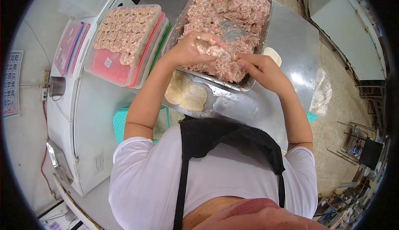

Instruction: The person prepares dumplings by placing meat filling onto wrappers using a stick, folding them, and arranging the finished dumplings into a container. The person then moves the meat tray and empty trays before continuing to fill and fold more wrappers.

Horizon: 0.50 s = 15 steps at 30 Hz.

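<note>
Above the near edge of a large metal tray (248, 87) of ground meat (226, 5), my left hand (186, 50) curls around a dumpling wrapper with meat (208, 49) on it. My right hand (262, 70) is closed in a pinch on a small meat-smeared tool (232, 58), its end against the meat at my left hand. The tool's exact shape is blurred and partly hidden by fingers. Pale round dumpling wrappers (193, 96) lie overlapping below the tray. Another pale stack of wrappers (272, 56) is at the tray's right side.
On the left, rows of filled dumplings (124, 26) sit in a clear plastic container (93, 59) atop stacked containers with coloured edges. A white appliance (95, 126) stands beside the steel table (297, 34). A turquoise stool (120, 124) is below, and a plastic bag (322, 90) is at right.
</note>
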### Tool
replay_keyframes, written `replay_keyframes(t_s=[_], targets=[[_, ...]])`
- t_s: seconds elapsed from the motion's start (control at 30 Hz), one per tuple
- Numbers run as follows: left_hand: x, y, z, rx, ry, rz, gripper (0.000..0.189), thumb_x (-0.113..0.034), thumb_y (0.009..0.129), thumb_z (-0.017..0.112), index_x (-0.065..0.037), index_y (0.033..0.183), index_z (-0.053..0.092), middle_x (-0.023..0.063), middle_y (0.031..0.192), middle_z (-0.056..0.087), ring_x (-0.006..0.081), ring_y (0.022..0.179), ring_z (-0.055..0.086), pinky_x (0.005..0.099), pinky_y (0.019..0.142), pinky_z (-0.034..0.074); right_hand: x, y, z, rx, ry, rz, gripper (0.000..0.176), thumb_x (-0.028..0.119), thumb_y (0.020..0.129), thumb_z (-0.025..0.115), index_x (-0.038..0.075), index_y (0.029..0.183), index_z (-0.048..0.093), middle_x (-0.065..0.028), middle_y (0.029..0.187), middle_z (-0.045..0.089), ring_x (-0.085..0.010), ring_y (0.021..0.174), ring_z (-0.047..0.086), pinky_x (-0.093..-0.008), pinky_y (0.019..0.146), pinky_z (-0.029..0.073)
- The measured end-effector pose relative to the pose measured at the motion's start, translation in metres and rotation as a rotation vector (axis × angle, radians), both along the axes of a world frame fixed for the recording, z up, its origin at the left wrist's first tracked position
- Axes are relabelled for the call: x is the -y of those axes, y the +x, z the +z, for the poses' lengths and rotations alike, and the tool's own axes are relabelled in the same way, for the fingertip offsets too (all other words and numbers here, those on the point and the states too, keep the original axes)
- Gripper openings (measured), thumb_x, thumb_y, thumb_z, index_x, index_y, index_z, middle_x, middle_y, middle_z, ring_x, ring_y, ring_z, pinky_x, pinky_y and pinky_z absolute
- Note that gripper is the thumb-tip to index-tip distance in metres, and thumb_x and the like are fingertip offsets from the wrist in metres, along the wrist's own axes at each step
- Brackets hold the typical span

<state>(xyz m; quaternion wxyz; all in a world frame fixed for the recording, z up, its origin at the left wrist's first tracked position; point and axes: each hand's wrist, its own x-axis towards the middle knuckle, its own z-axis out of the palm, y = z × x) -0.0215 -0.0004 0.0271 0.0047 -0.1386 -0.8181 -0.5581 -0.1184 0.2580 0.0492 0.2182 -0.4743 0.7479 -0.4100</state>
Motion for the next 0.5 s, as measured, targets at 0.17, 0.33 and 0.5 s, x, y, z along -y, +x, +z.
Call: replay_keyframes(t_s=[0.17,0.33,0.5], targets=[[-0.005,0.007,-0.023,0.035,-0.171,0.108,0.034,-0.018,0.073,0.079,-0.004,0.1,0.065,0.0022,0.096,0.066,0.0145,0.09,0.059,0.0296,0.082,0.046,0.001,-0.029,-0.047,-0.019,0.015,0.109,0.03,0.027,0.093,0.059,0.004,0.111,0.066,-0.0175,0.101,0.068,-0.0319,0.093,0.066,-0.037,0.081,0.051],[-0.007,0.008,-0.049,0.356,0.234,0.491,0.039,-0.025,0.078,0.078,-0.001,0.104,0.062,0.0017,0.089,0.062,0.014,0.085,0.057,0.0291,0.08,0.046,0.01,0.014,-0.014,-0.592,0.145,-0.143,0.024,0.022,0.09,0.06,0.011,0.11,0.066,-0.0131,0.087,0.064,-0.0332,0.08,0.064,-0.0427,0.068,0.051],[-0.008,0.025,-0.038,0.374,-0.101,0.523,0.057,-0.027,0.079,0.076,-0.002,0.125,0.055,0.0169,0.121,0.059,0.0226,0.116,0.054,0.0335,0.098,0.042,0.002,-0.013,-0.054,-0.852,0.575,-0.194,0.024,0.025,0.092,0.057,0.012,0.111,0.065,-0.0141,0.086,0.064,-0.0338,0.079,0.064,-0.0432,0.065,0.051]])
